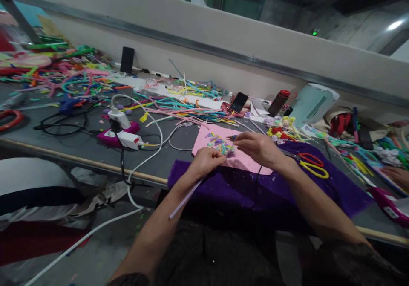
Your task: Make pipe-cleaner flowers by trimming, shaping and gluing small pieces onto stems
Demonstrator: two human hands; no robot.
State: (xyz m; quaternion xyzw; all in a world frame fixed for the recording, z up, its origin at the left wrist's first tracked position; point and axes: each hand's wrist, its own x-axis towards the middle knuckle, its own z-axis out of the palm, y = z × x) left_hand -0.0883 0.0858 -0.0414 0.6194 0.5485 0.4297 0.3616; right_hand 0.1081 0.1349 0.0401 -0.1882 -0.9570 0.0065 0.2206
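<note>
While both hands work over a pink sheet (245, 160), small coloured stick pieces (220, 145) lie heaped on it.

Left hand (206, 161): fingers curled, pinching a pale lilac stick (187, 197) trailing toward 7 o'clock. Right hand (257, 146): fingers closed on a thin dark-tipped tool (231, 137) pointing to 9 o'clock. Purple cloth (338, 188) beneath; yellow-and-red scissors (311, 164) at 3 o'clock.

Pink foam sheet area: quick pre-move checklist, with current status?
1. Pink foam sheet flat on purple cloth: ok.
2. Left hand holds thin lilac strip: ok.
3. Right hand grips dark pointed tool: ok; tool type cannot tell.
4. Small coloured cut pieces heaped on sheet, none seen off it: ok.
5. Red and yellow scissors lie apart from both hands: ok.
6. White cable clear of sheet: ok.
</note>
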